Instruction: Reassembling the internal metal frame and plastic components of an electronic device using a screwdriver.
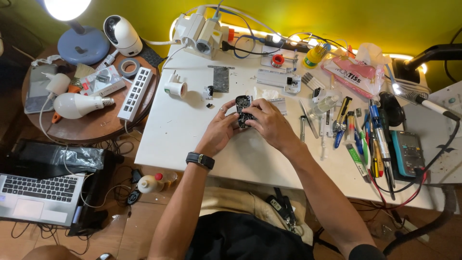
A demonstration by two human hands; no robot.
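In the middle of the white rectangular table [192,130] we see both hands meeting around a small black circuit board with tiny components [243,109]. The left hand [220,129], with a black watch [200,160] on its wrist, closes its fingers on the left side of the board. The right hand [269,123] clamps it from the right, and its fingers cover the lower part. The board is held just above the table surface, near the middle of the table.

Behind the hands lie a white paper tape roll [176,89] and a dark grey flat metal plate [221,79]. On the far right side of the table we notice a clear plastic bag with pink content and a dark printed label [353,74], lying tilted near the wall. A yellow small bottle [314,56] stands just left of it. To the right of the hands there is a row of hand tools with blue, green and yellow handles [365,139], and beside them a teal multimeter with a grey screen [407,153].

On the round brown side table [96,126] at the left we see a white light bulb [77,105], a long white hub with many ports [135,93] and a small flat red and white package [98,81]. An open silver laptop [38,196] lies on the floor below.
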